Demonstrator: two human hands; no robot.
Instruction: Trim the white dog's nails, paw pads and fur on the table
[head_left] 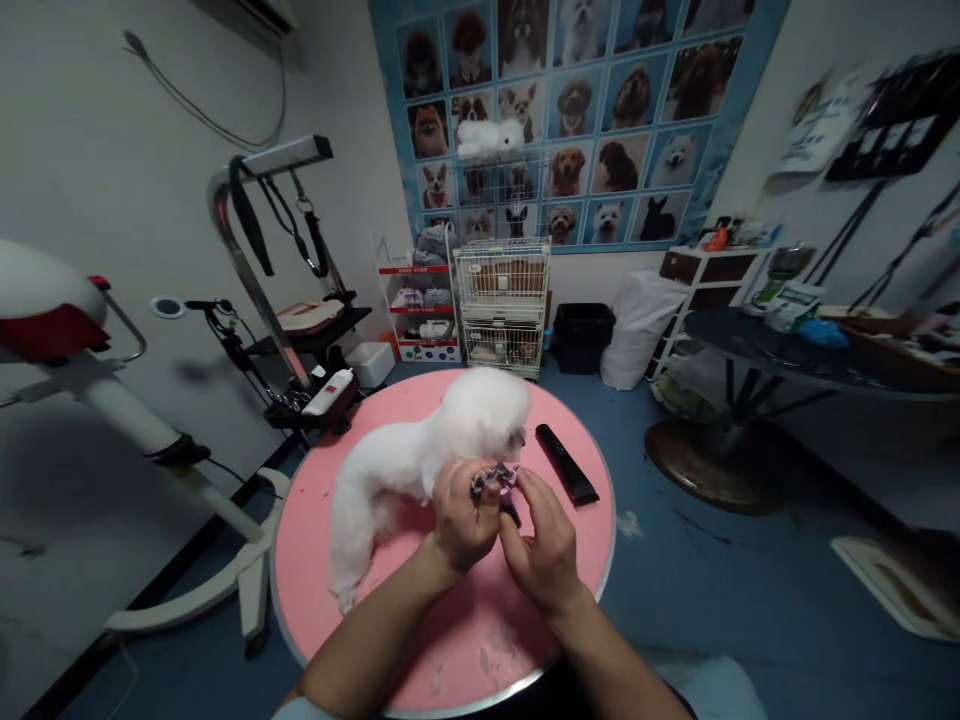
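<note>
A white, close-trimmed dog stands on the round pink table, its head turned to the right. My left hand is closed around one of its front paws, lifted in front of its chest, with dark pads or nails showing between the fingers. On the right, my right hand pinches a small purple-and-dark tool against that paw. The tool's exact kind is too small and covered to make out. A black hair clipper lies on the table beyond my right hand.
A metal grooming arm with hanging loops rises at the left. Nearby stands a white dryer on a stand. Wire cages, a black bin and a white sack line the back. A dark table is on the right.
</note>
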